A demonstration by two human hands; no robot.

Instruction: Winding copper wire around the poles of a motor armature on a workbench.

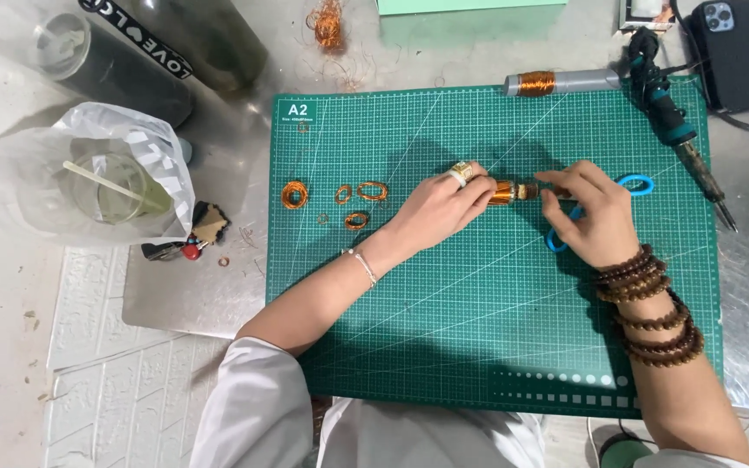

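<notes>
Over the green cutting mat [478, 329], my left hand [439, 206] grips a small copper-wire coil [506, 191] by its left end. At the coil's right end my right hand [589, 212] pinches with its fingertips, and it also holds blue-handled scissors [630, 184], whose loops stick out on both sides of the palm. My left hand wears a ring and a thin bracelet. Brown bead strings wrap my right wrist.
Several loose copper wire rings [340, 198] lie on the mat's left part. A grey rod wound with copper wire [556, 83] and a soldering iron [682, 143] sit at the top right, a phone [730, 48] beyond. A bagged drink cup [110, 186] stands left.
</notes>
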